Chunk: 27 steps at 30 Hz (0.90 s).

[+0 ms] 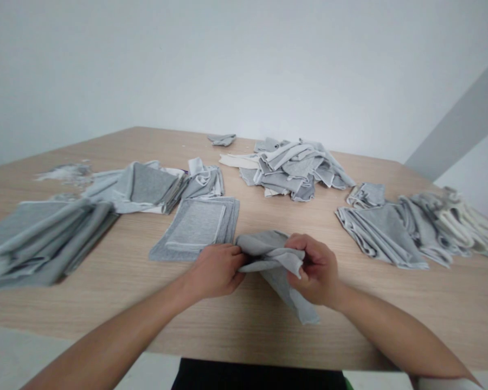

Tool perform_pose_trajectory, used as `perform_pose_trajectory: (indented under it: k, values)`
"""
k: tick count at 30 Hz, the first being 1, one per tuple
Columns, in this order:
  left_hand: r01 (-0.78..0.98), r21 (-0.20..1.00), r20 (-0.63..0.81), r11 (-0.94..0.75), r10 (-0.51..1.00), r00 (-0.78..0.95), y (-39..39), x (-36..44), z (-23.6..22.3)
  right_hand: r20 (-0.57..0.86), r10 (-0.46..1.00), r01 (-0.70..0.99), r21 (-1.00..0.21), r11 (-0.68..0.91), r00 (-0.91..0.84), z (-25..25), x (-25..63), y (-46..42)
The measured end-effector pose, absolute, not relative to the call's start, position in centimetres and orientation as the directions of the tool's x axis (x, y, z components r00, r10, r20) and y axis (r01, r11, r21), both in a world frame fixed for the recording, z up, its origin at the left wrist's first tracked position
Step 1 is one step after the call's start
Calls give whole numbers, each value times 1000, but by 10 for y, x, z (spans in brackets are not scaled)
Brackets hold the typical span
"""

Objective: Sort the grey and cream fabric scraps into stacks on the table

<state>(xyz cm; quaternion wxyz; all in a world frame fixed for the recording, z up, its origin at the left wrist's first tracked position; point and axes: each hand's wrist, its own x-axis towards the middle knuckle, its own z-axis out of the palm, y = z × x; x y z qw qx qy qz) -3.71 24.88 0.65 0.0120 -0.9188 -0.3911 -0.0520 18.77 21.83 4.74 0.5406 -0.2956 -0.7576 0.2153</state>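
Between my two hands a grey piece of cloth (270,249) is held just above the table, bunched at the top, with one end hanging down toward the front edge. My left hand (219,269) grips its left side, fingers closed on the fabric. On the right side, my right hand (315,268) pinches a pale-edged corner between thumb and fingers. Directly left of the cloth lies a flat stack of grey fabric pieces (197,222), the smaller piece on top. My left hand is near that stack's front right corner.
The wooden table (236,330) runs back to a white wall. A loose heap of grey cloths (296,168) lies at the back. Folded cloths (382,230) sit on the right, more folded cloths (44,238) on the left, and a pile of white scraps (67,173) behind those.
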Motion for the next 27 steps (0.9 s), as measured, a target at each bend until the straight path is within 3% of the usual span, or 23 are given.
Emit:
perform_pose_trajectory:
  k: [5, 10, 21, 27]
  values:
    - [771, 155, 333, -617, 768, 547, 252, -43, 5, 674, 705, 162, -688, 708, -220, 57, 199, 223]
    - [664, 347, 569, -662, 712, 412, 253, -46, 7, 654, 736, 122, -728, 675, -173, 62, 210, 229]
    - [401, 339, 756, -851, 500, 422, 249, -56, 7, 572, 819, 180, -811, 557, 42, 66, 216, 242]
    - [304, 302, 746, -904, 422, 515, 238, -57, 23, 573, 812, 237, -808, 539, 110, 69, 216, 243]
